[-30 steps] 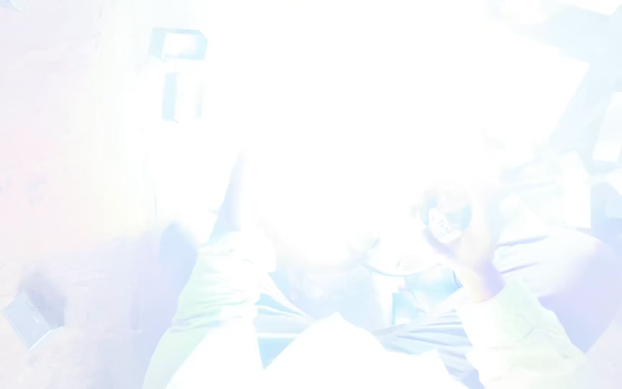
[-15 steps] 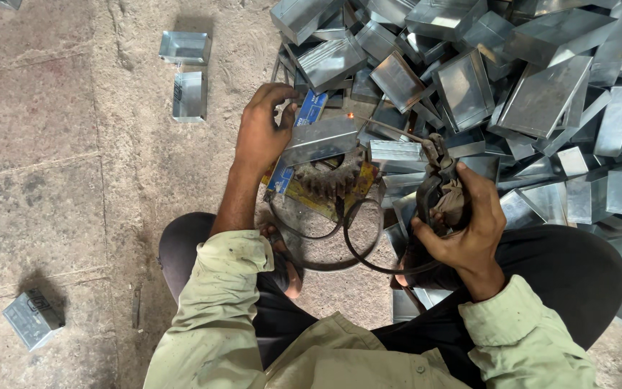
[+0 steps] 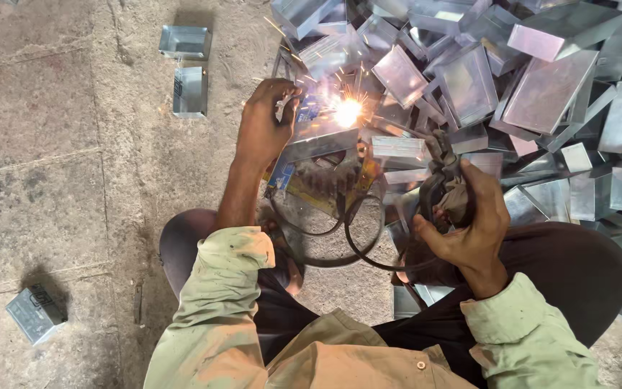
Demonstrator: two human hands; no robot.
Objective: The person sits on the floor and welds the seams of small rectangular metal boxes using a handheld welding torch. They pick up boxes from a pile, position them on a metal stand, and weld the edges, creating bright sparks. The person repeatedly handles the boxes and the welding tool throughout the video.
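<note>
Head view: concrete floor (image 3: 52,180) fills the left half; big heap of shiny sheet-metal boxes (image 3: 512,94) fills the upper right, piled at all angles. Person sits low, pale green sleeves and dark trousers at bottom of frame. Metal box (image 3: 322,140) being worked lies at the near edge of the heap, just ahead of the knees, with a bright spark (image 3: 348,112) and a spray of small sparks on its top edge. Left hand (image 3: 266,128) is curled over the left end of that box, fingers wrapped on its edge, gripping it. Right hand (image 3: 469,223) is closed round a dark cloth-wrapped welding holder (image 3: 442,180), thumb up; black cables (image 3: 340,248) loop from it down between the knees. Two open boxes (image 3: 185,65) sit apart on the floor upper left, one behind the other. One small grey box (image 3: 35,313) lies alone lower left, well apart from the rest.
</note>
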